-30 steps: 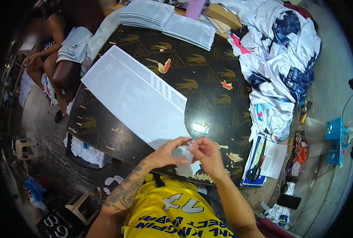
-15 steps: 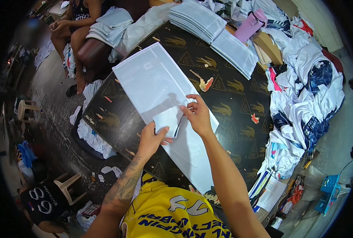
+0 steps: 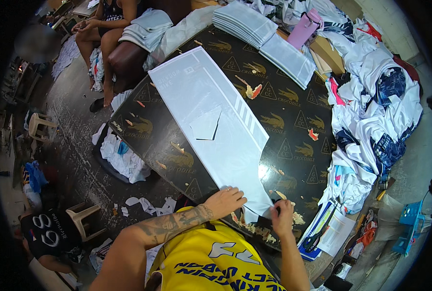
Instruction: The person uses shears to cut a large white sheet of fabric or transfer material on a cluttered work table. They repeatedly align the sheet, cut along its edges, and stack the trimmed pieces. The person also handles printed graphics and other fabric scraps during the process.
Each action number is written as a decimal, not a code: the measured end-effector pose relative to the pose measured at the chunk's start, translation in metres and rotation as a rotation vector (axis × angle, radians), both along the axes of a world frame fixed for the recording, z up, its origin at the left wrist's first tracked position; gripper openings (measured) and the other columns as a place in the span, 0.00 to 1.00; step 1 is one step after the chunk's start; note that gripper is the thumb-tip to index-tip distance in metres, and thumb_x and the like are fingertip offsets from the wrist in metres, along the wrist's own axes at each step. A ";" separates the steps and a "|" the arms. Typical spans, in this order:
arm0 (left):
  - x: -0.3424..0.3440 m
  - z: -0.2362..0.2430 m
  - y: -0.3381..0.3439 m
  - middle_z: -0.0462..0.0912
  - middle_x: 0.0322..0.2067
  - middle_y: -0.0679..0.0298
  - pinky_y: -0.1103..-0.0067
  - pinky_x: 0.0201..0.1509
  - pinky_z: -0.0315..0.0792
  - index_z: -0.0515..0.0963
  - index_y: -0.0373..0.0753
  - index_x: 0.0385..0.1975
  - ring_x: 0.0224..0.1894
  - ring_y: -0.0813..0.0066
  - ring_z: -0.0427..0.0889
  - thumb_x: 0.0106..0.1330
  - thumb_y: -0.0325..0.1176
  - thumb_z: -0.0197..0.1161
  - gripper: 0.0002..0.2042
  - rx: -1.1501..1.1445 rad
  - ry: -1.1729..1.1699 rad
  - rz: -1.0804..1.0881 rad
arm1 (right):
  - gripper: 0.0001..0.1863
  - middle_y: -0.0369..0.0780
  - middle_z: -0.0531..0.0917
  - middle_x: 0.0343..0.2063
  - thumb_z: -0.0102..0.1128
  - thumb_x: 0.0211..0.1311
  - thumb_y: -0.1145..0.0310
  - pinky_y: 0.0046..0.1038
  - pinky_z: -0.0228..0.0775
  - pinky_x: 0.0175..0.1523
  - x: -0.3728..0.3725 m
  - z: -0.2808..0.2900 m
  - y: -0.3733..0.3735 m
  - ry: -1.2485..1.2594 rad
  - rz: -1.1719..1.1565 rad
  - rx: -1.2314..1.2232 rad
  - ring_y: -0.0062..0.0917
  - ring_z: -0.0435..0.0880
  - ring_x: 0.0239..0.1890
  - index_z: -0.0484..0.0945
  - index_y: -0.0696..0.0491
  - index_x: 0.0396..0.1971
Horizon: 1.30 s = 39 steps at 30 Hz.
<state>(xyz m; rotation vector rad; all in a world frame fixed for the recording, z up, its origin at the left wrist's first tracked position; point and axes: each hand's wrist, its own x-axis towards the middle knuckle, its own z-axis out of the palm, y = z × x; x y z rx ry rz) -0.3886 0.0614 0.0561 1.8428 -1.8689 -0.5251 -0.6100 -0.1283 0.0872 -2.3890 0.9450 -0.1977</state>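
A long white cut fabric panel [image 3: 196, 87] lies flat across the dark table, with slanted stripes along its right side. On its middle rests a small white five-sided fabric piece [image 3: 205, 127], edged dark on two sides, untouched by either hand. My left hand [image 3: 225, 201] lies on the panel's near end, fingers stretched out and nothing in them. To its right, my right hand [image 3: 283, 216] is closed in a pinch at the panel's near right corner. Something small and dark shows at those fingertips, too hidden to name.
Stacked folded white panels [image 3: 247, 24], a pink tumbler [image 3: 304, 31] and a cardboard box [image 3: 328, 53] stand at the table's far side. Heaped white garments [image 3: 366, 126] line the right. Scissors [image 3: 313, 240] lie on papers at lower right. A person [image 3: 111, 29] sits at far left.
Both hands have let go of the small five-sided piece, leaving it on the panel. They have moved down to the panel's near end, where the right hand now pinches the corner.
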 end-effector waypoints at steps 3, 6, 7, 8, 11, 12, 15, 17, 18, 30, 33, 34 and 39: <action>0.001 0.043 0.022 0.81 0.43 0.60 0.69 0.53 0.77 0.79 0.38 0.46 0.50 0.61 0.83 0.73 0.37 0.69 0.11 -0.015 0.428 0.207 | 0.14 0.33 0.85 0.32 0.69 0.73 0.78 0.18 0.71 0.39 0.041 0.064 -0.022 -0.262 -0.246 0.778 0.12 0.80 0.33 0.78 0.55 0.53; 0.017 0.090 0.063 0.83 0.35 0.60 0.71 0.44 0.78 0.78 0.33 0.42 0.37 0.61 0.85 0.77 0.33 0.66 0.09 -0.090 0.783 0.649 | 0.07 0.40 0.90 0.34 0.74 0.67 0.73 0.26 0.74 0.42 0.128 0.134 -0.041 -0.223 0.161 0.518 0.21 0.85 0.37 0.89 0.60 0.40; 0.032 0.094 0.070 0.82 0.31 0.61 0.72 0.40 0.77 0.78 0.33 0.40 0.34 0.68 0.84 0.78 0.31 0.65 0.08 -0.169 0.824 0.805 | 0.09 0.41 0.89 0.33 0.78 0.63 0.67 0.31 0.76 0.45 0.168 0.148 -0.044 -0.225 0.320 0.303 0.28 0.86 0.37 0.90 0.59 0.33; 0.053 0.091 0.070 0.81 0.30 0.63 0.73 0.39 0.75 0.78 0.33 0.40 0.34 0.76 0.80 0.79 0.30 0.63 0.07 -0.293 0.760 0.930 | 0.13 0.44 0.86 0.29 0.77 0.63 0.61 0.35 0.74 0.42 0.213 0.152 -0.042 -0.266 0.419 0.214 0.34 0.85 0.35 0.89 0.57 0.32; 0.144 0.057 0.059 0.79 0.29 0.61 0.73 0.41 0.72 0.78 0.30 0.38 0.34 0.77 0.74 0.82 0.35 0.60 0.13 -0.278 0.695 1.204 | 0.30 0.49 0.79 0.23 0.65 0.70 0.41 0.44 0.67 0.36 0.362 0.127 -0.036 -0.274 0.606 0.031 0.47 0.78 0.29 0.86 0.57 0.26; 0.177 0.041 0.048 0.79 0.30 0.59 0.71 0.41 0.72 0.78 0.30 0.41 0.34 0.74 0.75 0.81 0.35 0.61 0.12 -0.187 0.740 1.286 | 0.33 0.50 0.81 0.20 0.63 0.72 0.39 0.45 0.69 0.36 0.407 0.110 -0.036 -0.182 0.623 0.067 0.46 0.82 0.27 0.86 0.58 0.25; 0.230 0.007 0.030 0.80 0.36 0.53 0.66 0.45 0.74 0.77 0.30 0.51 0.38 0.61 0.78 0.78 0.34 0.65 0.13 -0.335 0.471 1.309 | 0.26 0.39 0.75 0.19 0.64 0.76 0.47 0.35 0.65 0.33 0.471 0.052 -0.027 -0.227 0.307 0.217 0.22 0.72 0.24 0.85 0.60 0.40; 0.226 -0.002 0.034 0.79 0.47 0.47 0.59 0.56 0.72 0.73 0.31 0.61 0.49 0.46 0.78 0.72 0.32 0.68 0.22 -0.403 0.209 1.264 | 0.24 0.37 0.75 0.21 0.68 0.75 0.52 0.31 0.68 0.35 0.453 0.031 -0.033 -0.344 0.130 0.158 0.20 0.73 0.26 0.85 0.59 0.53; 0.215 -0.003 0.041 0.78 0.51 0.48 0.55 0.61 0.69 0.74 0.34 0.62 0.54 0.44 0.76 0.70 0.32 0.69 0.23 -0.165 0.155 1.274 | 0.25 0.37 0.75 0.21 0.69 0.74 0.54 0.29 0.70 0.36 0.423 0.026 -0.040 -0.370 0.089 0.191 0.19 0.73 0.26 0.83 0.58 0.59; 0.125 0.034 0.115 0.79 0.38 0.55 0.63 0.53 0.73 0.79 0.36 0.41 0.45 0.52 0.80 0.71 0.31 0.70 0.08 -0.116 0.240 0.683 | 0.09 0.39 0.86 0.27 0.72 0.68 0.69 0.24 0.66 0.21 0.218 -0.027 -0.001 -0.158 -0.641 0.797 0.20 0.82 0.19 0.79 0.56 0.35; 0.161 0.060 0.115 0.81 0.34 0.53 0.62 0.44 0.77 0.78 0.34 0.40 0.36 0.51 0.83 0.73 0.27 0.66 0.04 -0.257 0.359 0.956 | 0.06 0.38 0.87 0.30 0.67 0.72 0.70 0.23 0.72 0.28 0.265 0.014 -0.017 -0.300 -0.254 0.780 0.19 0.82 0.23 0.80 0.56 0.38; 0.187 0.059 0.113 0.83 0.35 0.52 0.64 0.40 0.77 0.79 0.33 0.42 0.35 0.51 0.85 0.74 0.27 0.67 0.05 -0.217 0.315 1.030 | 0.07 0.38 0.88 0.29 0.67 0.73 0.69 0.23 0.72 0.30 0.288 0.023 -0.023 -0.347 -0.099 0.724 0.18 0.82 0.24 0.81 0.56 0.37; 0.346 -0.001 0.062 0.84 0.33 0.52 0.67 0.41 0.75 0.83 0.31 0.41 0.34 0.56 0.84 0.70 0.30 0.72 0.09 -0.349 0.302 0.908 | 0.19 0.36 0.87 0.25 0.68 0.76 0.56 0.22 0.72 0.37 0.401 0.003 -0.060 -0.191 -0.067 0.576 0.15 0.79 0.26 0.86 0.60 0.36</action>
